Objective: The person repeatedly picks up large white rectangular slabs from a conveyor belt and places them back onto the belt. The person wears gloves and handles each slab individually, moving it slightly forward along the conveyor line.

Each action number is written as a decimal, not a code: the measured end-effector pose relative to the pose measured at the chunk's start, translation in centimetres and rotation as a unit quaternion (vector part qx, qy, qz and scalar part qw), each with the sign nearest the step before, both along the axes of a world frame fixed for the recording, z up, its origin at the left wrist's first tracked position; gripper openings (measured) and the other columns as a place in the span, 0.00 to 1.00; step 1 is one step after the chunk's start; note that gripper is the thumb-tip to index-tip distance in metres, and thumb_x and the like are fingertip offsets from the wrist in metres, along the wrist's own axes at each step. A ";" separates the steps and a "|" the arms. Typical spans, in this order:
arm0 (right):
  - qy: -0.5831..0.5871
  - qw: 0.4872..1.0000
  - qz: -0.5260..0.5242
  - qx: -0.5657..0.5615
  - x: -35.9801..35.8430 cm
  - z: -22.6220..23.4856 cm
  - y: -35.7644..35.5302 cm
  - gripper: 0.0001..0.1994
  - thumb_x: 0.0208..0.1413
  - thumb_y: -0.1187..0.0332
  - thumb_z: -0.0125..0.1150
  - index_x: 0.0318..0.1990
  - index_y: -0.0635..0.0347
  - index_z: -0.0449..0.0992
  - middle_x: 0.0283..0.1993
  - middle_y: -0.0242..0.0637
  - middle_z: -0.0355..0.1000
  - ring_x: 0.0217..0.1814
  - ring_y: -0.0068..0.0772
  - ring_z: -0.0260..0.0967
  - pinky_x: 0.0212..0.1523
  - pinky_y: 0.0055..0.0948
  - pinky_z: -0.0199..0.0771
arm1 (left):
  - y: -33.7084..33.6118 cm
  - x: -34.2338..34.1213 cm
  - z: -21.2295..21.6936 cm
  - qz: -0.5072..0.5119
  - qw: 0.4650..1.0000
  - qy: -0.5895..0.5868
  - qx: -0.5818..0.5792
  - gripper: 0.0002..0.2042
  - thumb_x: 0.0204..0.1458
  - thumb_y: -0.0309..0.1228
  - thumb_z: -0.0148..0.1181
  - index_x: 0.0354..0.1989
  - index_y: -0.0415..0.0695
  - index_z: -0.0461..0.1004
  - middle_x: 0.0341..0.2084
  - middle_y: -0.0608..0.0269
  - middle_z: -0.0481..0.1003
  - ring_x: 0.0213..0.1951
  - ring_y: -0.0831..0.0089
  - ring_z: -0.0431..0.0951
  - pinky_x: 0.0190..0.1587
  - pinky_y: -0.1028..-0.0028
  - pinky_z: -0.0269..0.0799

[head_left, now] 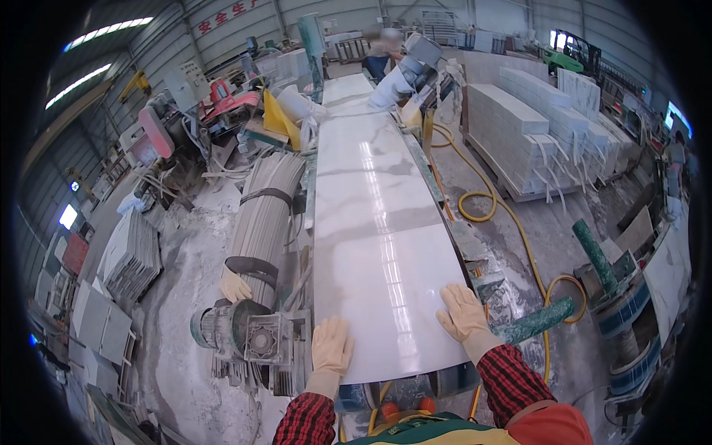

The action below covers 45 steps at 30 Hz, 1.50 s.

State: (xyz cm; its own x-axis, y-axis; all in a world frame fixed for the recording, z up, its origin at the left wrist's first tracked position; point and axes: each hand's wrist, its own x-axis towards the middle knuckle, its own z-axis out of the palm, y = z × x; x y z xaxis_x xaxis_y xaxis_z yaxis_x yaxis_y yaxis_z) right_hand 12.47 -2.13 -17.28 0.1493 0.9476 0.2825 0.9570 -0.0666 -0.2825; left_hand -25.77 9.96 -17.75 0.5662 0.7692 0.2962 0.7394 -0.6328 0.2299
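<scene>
Dusty stone workshop with a big corrugated shed roof, grey slurry all over the floor (185,297), and a long conveyor line running straight away from the person. On it lies a polished white marble slab (378,222) with faint grey veining, its near edge right at the person's waist. Both hands are in cream work gloves: left hand (331,347) lies flat on the near left corner, fingers spread and not gripping anything, and right hand (463,311) sits flat by the right edge, fingers open too, palm down on the stone. Left of the line there's a strapped bundle of thin stone strips (263,215) with a spare glove (235,285) resting on it, and a grey gear motor (248,337) just in front. A yellow hose (512,215) snakes across the floor on the right, past pallets of stacked white tiles (534,133). Another worker stands at the far end (too blurred to say more). My read is the slab is being guided along, so I'd keep both palms flat and even, push square so it doesn't skew, and keep fingertips clear of the edge rail.
</scene>
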 end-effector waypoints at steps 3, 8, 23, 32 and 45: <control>-0.005 1.000 -0.001 -0.001 -0.1 0.0 -0.2 0.33 0.66 0.50 0.58 0.73 0.61 0.69 0.78 0.54 0.65 0.82 0.59 0.56 0.84 0.53 0.50 | -0.1 -0.2 -0.1 0.005 1.000 0.004 -0.012 0.27 0.64 0.44 0.61 0.70 0.48 0.74 0.72 0.43 0.70 0.73 0.39 0.67 0.78 0.44 0.54; -0.006 1.000 -0.005 -0.010 -0.4 0.4 -0.5 0.33 0.66 0.50 0.59 0.73 0.61 0.70 0.78 0.54 0.65 0.82 0.59 0.56 0.84 0.53 0.50 | -0.5 -0.2 0.1 0.004 1.000 -0.002 -0.020 0.26 0.64 0.41 0.61 0.70 0.48 0.73 0.72 0.42 0.70 0.74 0.38 0.66 0.78 0.44 0.54; -0.021 1.000 -0.006 0.014 -0.7 0.0 -1.5 0.33 0.66 0.50 0.59 0.72 0.61 0.69 0.77 0.54 0.66 0.81 0.59 0.58 0.83 0.53 0.52 | -1.2 -0.6 -0.3 0.005 1.000 -0.006 -0.011 0.26 0.64 0.45 0.60 0.70 0.50 0.74 0.72 0.46 0.70 0.74 0.41 0.67 0.79 0.44 0.53; -0.010 1.000 0.002 0.008 -0.9 0.3 -2.2 0.33 0.66 0.50 0.59 0.72 0.61 0.69 0.77 0.54 0.66 0.81 0.58 0.57 0.83 0.53 0.52 | -1.9 -0.8 -0.2 -0.002 1.000 -0.010 -0.004 0.27 0.65 0.42 0.61 0.71 0.48 0.73 0.71 0.41 0.71 0.73 0.38 0.67 0.77 0.43 0.55; 0.000 1.000 0.011 0.026 -1.2 0.5 -2.8 0.33 0.65 0.51 0.61 0.71 0.61 0.70 0.75 0.54 0.67 0.80 0.60 0.58 0.82 0.54 0.53 | -2.7 -1.2 -0.5 0.001 1.000 -0.019 0.002 0.26 0.65 0.41 0.61 0.71 0.50 0.73 0.71 0.43 0.71 0.73 0.38 0.67 0.77 0.42 0.55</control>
State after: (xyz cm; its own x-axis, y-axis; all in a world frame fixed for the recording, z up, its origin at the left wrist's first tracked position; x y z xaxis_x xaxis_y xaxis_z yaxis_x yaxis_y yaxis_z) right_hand 11.26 -4.93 -16.76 0.1295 0.9348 0.3306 0.9579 -0.0319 -0.2852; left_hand -26.97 7.24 -18.23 0.5532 0.7691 0.3202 0.7309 -0.6325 0.2564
